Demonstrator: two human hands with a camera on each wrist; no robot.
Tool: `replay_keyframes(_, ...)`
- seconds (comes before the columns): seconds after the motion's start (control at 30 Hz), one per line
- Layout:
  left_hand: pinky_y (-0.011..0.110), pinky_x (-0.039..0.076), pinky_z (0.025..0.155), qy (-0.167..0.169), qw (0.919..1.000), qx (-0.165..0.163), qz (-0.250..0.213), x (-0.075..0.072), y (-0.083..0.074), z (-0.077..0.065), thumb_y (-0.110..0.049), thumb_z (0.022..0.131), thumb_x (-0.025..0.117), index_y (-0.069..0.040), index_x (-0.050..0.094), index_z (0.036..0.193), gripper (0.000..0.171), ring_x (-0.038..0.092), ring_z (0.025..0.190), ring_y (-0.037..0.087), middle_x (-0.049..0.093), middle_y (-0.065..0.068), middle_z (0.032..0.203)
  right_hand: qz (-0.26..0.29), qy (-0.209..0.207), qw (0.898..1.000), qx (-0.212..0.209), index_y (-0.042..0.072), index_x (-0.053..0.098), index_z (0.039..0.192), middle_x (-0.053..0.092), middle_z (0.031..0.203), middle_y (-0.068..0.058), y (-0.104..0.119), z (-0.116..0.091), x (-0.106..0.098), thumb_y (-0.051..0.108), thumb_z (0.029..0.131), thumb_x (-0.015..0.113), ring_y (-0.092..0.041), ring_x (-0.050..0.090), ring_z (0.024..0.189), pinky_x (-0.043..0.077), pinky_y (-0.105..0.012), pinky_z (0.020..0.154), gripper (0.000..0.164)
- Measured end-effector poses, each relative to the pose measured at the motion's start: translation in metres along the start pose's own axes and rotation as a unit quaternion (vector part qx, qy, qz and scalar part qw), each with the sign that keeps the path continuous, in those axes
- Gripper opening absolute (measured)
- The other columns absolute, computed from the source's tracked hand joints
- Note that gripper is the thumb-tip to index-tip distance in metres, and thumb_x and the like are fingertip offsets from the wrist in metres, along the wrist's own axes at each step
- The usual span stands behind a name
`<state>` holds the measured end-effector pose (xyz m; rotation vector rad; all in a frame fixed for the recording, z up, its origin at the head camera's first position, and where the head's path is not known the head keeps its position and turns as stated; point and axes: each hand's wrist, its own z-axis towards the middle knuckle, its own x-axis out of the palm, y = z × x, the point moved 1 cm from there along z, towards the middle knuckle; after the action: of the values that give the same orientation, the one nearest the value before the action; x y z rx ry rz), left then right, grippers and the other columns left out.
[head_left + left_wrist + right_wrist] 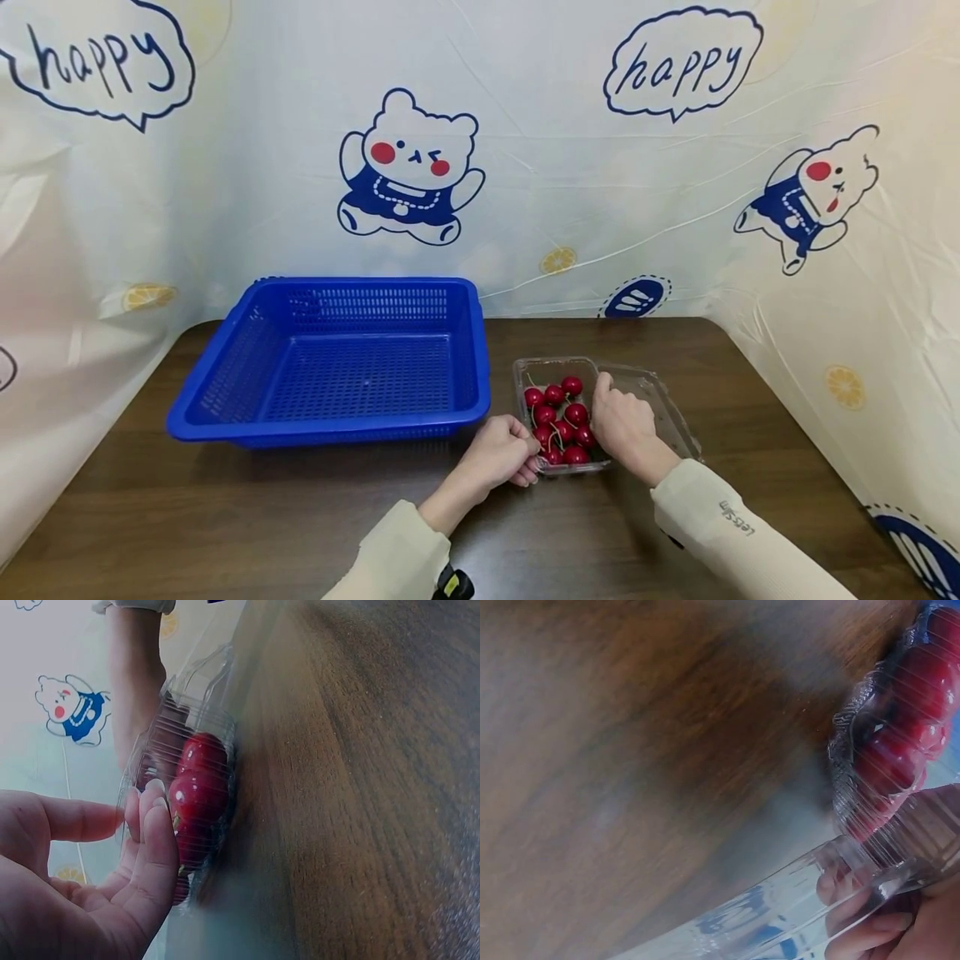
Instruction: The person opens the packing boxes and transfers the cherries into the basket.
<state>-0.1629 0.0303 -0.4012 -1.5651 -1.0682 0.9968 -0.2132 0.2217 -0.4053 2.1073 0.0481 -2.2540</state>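
Observation:
A clear plastic clamshell box (566,363) sits on the table with several red cherries (575,414) in it, some with stems. Its lid (667,408) is folded back to the right. My left hand (498,454) pinches the near-left corner of the rim; in the left wrist view its thumb and fingers (154,855) meet at the clear wall. My right hand (624,421) grips the box's right side, where the lid joins. Through the clear plastic in the right wrist view, curled fingers (855,904) show beside the hinge.
A blue perforated plastic basket (330,431) stands left of the box on the brown wooden table (300,517). Behind and at both sides hangs a pale curtain (540,167) printed with bears and lettering.

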Motion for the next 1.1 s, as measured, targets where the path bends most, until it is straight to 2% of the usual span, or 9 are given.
replay_keyframes(0.27,0.016,0.048,0.037,-0.004,1.0,0.004,0.005,0.0002,0.0004,-0.0013,0.004,0.082,0.055,-0.002,0.053,0.077,0.007,0.055,0.041,0.008,0.057,0.003,0.054,0.054,-0.034,0.998,0.011,-0.002,0.047,0.089,0.07,0.077,-0.03,-0.0037,-0.0013,0.0,0.02,0.098,0.047,-0.047,0.064,0.066,0.049,-0.055,0.047,0.024)
replay_keyframes(0.57,0.018,0.05,0.038,-0.01,0.9993,0.014,0.034,-0.0005,-0.0022,-0.0023,0.002,0.082,0.055,-0.002,0.053,0.077,0.006,0.055,0.041,0.008,0.058,0.003,0.055,0.076,-0.006,0.996,0.042,-0.002,0.049,0.089,0.069,0.084,-0.033,-0.0067,0.0011,-0.0033,0.024,0.097,0.045,-0.05,0.064,0.076,0.052,-0.059,0.057,0.027)
replay_keyframes(0.73,0.025,0.054,0.041,-0.02,0.9972,0.024,0.068,-0.0007,-0.004,-0.0031,-0.001,0.084,0.057,-0.002,0.054,0.078,0.007,0.056,0.041,0.009,0.062,0.007,0.056,0.078,0.0,0.996,0.043,-0.002,0.051,0.089,0.069,0.082,-0.031,-0.0083,0.0022,-0.0038,0.024,0.096,0.046,-0.047,0.064,0.073,0.052,-0.057,0.055,0.027)
replay_keyframes(0.83,0.027,0.055,0.043,-0.033,0.992,0.043,0.114,0.0,-0.0038,-0.0036,-0.006,0.086,0.058,-0.001,0.055,0.082,0.007,0.057,0.042,0.011,0.067,0.011,0.058,0.072,-0.009,0.997,0.038,-0.003,0.052,0.089,0.07,0.084,-0.031,-0.0082,0.0029,-0.0034,0.024,0.096,0.047,-0.048,0.064,0.073,0.052,-0.057,0.055,0.028)
replay_keyframes(0.93,0.028,0.052,0.048,-0.054,0.9834,0.056,0.164,0.0015,-0.0014,-0.0042,-0.013,0.087,0.059,-0.001,0.054,0.092,0.014,0.061,0.046,0.013,0.072,0.013,0.065,0.067,-0.012,0.997,0.039,-0.004,0.053,0.09,0.07,0.087,-0.032,-0.0078,0.0032,-0.0029,0.023,0.095,0.048,-0.049,0.064,0.075,0.051,-0.058,0.055,0.028)
replay_keyframes(1.0,0.031,0.05,0.055,-0.073,0.9769,0.06,0.192,0.0025,0.001,-0.0044,-0.017,0.086,0.061,-0.001,0.052,0.099,0.023,0.063,0.055,0.015,0.072,0.012,0.072,0.065,-0.01,0.997,0.04,-0.004,0.054,0.091,0.07,0.087,-0.032,-0.0076,0.0034,-0.0025,0.023,0.095,0.048,-0.049,0.064,0.075,0.051,-0.058,0.056,0.028)
replay_keyframes(1.1,0.038,0.048,0.064,-0.101,0.9704,0.072,0.207,0.0044,0.0035,-0.0044,-0.018,0.083,0.063,-0.002,0.048,0.108,0.033,0.061,0.068,0.02,0.067,0.009,0.082,0.06,-0.01,0.997,0.042,-0.005,0.055,0.091,0.071,0.088,-0.032,-0.007,0.0036,-0.002,0.022,0.095,0.049,-0.049,0.065,0.075,0.051,-0.058,0.056,0.028)
